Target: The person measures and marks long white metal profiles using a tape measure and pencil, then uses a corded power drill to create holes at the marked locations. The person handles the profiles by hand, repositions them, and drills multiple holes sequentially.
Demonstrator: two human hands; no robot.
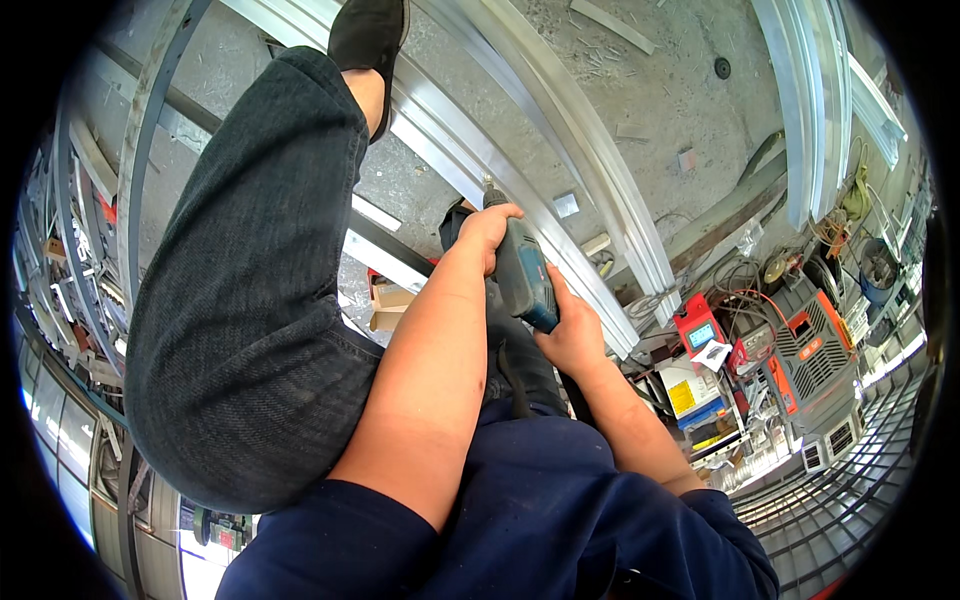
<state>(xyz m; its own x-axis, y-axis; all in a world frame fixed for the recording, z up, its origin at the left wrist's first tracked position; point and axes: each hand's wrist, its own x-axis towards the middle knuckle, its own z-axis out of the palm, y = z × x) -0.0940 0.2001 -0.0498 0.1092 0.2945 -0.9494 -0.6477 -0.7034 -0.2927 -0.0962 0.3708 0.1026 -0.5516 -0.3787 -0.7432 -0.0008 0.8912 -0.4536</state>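
A blue-and-black power drill (525, 278) lies between both my hands, its chuck end pointing up and away from me. My left hand (487, 235) is wrapped round its front part, just behind the chuck. My right hand (572, 330) grips it at the rear; the fingers there are partly hidden. The drill's tip is over a silvery metal profile (455, 165), and I cannot tell whether it touches. My left foot, in a black shoe (368, 38), rests on or over the long profiles, with the bent leg beside my left forearm.
More long metal profiles (800, 110) lie at the right. A red device with a small screen (697, 325) and a grey-and-orange machine (815, 345) stand at the right among cables. An opened cardboard box (390, 305) sits beside my left forearm. Offcuts and shavings litter the concrete floor (640, 90).
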